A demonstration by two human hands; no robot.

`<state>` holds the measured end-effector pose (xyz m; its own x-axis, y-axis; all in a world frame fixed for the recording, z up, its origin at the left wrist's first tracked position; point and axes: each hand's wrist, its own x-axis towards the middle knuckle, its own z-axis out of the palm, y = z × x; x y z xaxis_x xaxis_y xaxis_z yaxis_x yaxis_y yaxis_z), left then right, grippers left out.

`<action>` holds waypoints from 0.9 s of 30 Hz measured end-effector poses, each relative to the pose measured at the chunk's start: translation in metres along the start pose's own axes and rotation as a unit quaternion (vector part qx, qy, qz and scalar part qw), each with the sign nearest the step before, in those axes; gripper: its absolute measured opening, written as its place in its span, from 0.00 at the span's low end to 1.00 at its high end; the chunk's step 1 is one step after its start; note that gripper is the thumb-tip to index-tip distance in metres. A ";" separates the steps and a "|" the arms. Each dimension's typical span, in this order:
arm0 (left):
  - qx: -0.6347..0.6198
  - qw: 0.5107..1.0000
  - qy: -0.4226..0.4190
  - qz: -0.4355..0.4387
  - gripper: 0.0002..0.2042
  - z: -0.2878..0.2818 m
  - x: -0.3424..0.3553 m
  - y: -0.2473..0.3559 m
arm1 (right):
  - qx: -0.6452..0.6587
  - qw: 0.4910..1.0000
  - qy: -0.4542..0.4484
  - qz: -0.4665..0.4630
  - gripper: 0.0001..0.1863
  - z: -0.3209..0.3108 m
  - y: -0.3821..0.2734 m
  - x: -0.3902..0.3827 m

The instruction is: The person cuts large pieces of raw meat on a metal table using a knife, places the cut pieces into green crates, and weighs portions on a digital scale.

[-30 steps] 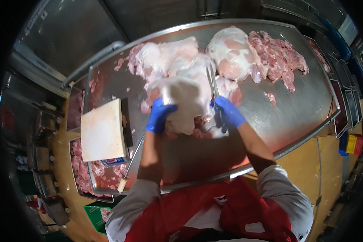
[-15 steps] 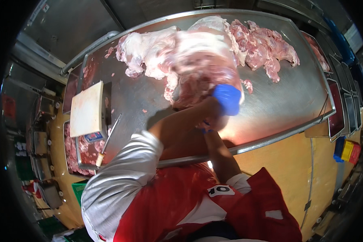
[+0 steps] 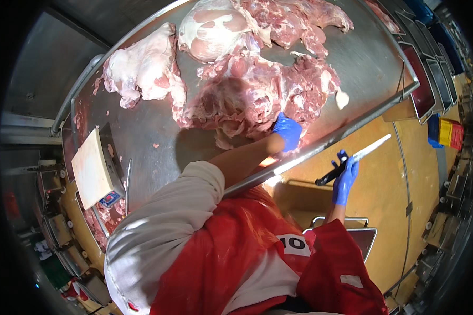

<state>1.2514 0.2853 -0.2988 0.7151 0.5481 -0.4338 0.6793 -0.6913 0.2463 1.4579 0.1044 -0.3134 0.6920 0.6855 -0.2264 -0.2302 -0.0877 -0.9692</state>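
My blue-gloved left hand point(image 3: 287, 132) reaches across the table's near edge. Its fingers are closed on the near side of a large piece of raw meat point(image 3: 247, 94), which lies with its red, cut face up. Off to the right, beyond the table edge, my blue-gloved right hand point(image 3: 345, 181) holds a knife point(image 3: 372, 148) with a black handle. The blade points away to the right. Farther back on the table lie a pale, fat-covered piece point(image 3: 144, 65), a rounded white-and-pink piece point(image 3: 213, 29) and a redder cut point(image 3: 284, 23).
The metal table point(image 3: 368, 63) has a raised rim. At its left stand a white-topped scale point(image 3: 93, 168) and a thin metal rod point(image 3: 128, 184), above a bin of meat pieces point(image 3: 102, 226). Bins point(image 3: 420, 86) stand at the right, and a metal-framed tub point(image 3: 365, 244) is below my right hand.
The large piece, blurred with motion before, now lies still with its cut face up, nearer me. My right hand has swung out to the right, where the knife now shows. The view has shifted.
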 end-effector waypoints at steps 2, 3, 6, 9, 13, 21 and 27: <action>-0.021 0.995 0.092 0.031 0.08 0.023 -0.034 0.000 | -0.062 0.996 -0.044 -0.042 0.19 0.010 -0.001 0.020; -0.001 0.999 0.013 0.037 0.12 0.031 -0.049 -0.007 | -0.110 0.991 -0.059 -0.046 0.20 0.016 -0.001 0.030; 0.029 0.978 0.199 0.053 0.14 0.075 -0.124 -0.030 | -0.151 0.969 -0.161 -0.112 0.23 0.045 0.002 0.052; -0.106 0.942 0.310 -0.075 0.14 0.120 -0.187 -0.066 | -0.294 0.924 -0.241 -0.047 0.26 0.088 0.021 0.045; 0.123 0.982 0.026 -0.144 0.13 0.154 -0.267 -0.151 | -0.167 0.893 -0.419 0.007 0.32 0.141 0.052 -0.028; 0.150 0.909 0.184 -0.342 0.27 0.135 -0.358 -0.340 | -0.128 0.732 -0.652 0.152 0.17 0.245 0.064 -0.149; -0.341 0.643 0.467 -0.502 0.46 0.164 -0.435 -0.278 | -0.288 0.759 -0.566 -0.143 0.18 0.358 0.019 -0.088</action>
<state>0.7244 0.1622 -0.3213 -0.5703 0.8205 -0.0384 0.5627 0.4243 0.7094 1.1480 0.3009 -0.2770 -0.4496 0.8891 -0.0859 0.3824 0.1047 -0.9181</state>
